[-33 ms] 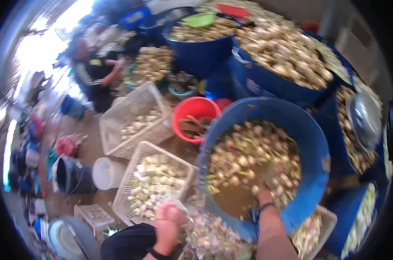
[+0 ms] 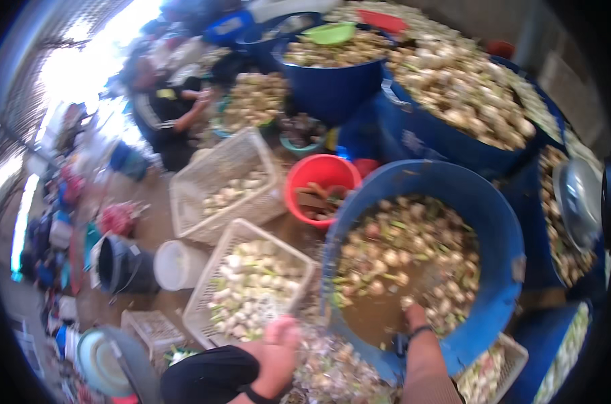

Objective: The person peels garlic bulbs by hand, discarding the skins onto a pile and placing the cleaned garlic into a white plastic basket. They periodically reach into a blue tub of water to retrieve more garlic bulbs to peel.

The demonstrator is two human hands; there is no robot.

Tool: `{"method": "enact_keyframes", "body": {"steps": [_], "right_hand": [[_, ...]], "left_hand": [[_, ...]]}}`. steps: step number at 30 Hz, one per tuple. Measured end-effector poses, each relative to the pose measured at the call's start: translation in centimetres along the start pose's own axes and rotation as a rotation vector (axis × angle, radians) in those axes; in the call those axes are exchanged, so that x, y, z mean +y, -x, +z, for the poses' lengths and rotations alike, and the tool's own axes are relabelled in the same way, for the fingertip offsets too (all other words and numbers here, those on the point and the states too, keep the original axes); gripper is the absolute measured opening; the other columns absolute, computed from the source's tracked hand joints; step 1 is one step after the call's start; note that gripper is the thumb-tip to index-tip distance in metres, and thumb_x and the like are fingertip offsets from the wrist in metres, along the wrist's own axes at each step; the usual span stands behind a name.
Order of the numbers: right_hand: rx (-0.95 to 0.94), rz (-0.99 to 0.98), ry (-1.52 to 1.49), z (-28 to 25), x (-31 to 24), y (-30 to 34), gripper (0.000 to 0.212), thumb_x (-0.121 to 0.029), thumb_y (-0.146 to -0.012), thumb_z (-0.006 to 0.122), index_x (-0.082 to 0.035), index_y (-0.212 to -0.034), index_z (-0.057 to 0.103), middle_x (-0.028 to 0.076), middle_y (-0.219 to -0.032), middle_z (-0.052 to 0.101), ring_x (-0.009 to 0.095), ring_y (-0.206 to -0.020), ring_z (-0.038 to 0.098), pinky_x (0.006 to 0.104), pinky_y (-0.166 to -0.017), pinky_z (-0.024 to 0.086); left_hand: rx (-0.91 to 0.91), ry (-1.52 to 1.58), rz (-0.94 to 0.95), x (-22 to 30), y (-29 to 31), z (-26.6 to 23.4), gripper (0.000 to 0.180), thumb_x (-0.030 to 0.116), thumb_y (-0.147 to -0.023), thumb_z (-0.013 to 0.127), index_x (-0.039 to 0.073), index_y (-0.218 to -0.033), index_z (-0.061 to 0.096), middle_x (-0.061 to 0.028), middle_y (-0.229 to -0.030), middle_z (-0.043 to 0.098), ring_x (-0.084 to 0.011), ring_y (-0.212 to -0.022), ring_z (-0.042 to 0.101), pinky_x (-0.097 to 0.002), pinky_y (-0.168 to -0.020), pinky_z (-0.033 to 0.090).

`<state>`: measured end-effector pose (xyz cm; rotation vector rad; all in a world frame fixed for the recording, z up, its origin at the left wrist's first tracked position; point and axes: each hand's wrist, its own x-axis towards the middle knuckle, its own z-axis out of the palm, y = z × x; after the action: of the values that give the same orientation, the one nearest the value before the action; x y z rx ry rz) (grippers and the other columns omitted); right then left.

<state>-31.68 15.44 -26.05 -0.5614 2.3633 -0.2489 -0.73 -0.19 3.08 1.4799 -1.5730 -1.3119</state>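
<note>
My right hand [image 2: 415,316] reaches into a big round blue tub [image 2: 509,229] of murky brown water. Its fingertips are at the water among pale, onion-like bulbs [image 2: 393,249], some with green stalks, so I cannot see whether they grip one. A dark band circles that wrist. My left hand [image 2: 280,343], blurred, has its fingers bunched together beside the near corner of a white plastic crate [image 2: 196,313] of trimmed white bulbs [image 2: 251,283]. What those fingers hold, if anything, cannot be made out. Below and between my hands lies a heap of papery peelings [image 2: 339,367].
A red bucket [image 2: 322,165] of brown scraps stands behind the tub, beside another white crate [image 2: 184,215]. Larger blue tubs [image 2: 329,87] heaped with bulbs fill the back and right. A white bucket [image 2: 174,266] and dark bucket [image 2: 120,266] lie left. Another person [image 2: 164,121] sits far left.
The whole scene has slid a little to the right in the picture, as my view turned left. Both hands keep nearly the same places beside the crate and in the tub.
</note>
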Motion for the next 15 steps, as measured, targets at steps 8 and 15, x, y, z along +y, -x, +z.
{"method": "enact_keyframes", "body": {"steps": [8,15], "right_hand": [[-0.499,-0.733,-0.317,-7.3,-18.8,17.5,0.031,-0.025,-0.091,0.038,-0.001,-0.079,0.054,0.020,-0.065,0.054,0.036,-0.063,0.054,0.0412,-0.060,0.043],[-0.281,-0.850,-0.278,-10.8,-20.1,28.3,0.026,-0.017,-0.085,0.041,0.000,-0.074,0.056,0.012,-0.059,0.056,0.022,-0.046,0.051,0.0351,-0.050,0.043]], "left_hand": [[-0.350,-0.024,-0.590,2.3,0.5,1.2,0.054,0.046,-0.086,0.050,0.003,-0.118,0.042,-0.0060,-0.077,0.058,-0.0113,-0.066,0.055,-0.0236,-0.063,0.045],[-0.591,0.208,-0.423,2.4,2.8,0.3,0.033,0.038,-0.087,0.050,0.005,-0.090,0.054,-0.0034,-0.069,0.058,-0.0106,-0.059,0.055,-0.0253,-0.052,0.042]]}}
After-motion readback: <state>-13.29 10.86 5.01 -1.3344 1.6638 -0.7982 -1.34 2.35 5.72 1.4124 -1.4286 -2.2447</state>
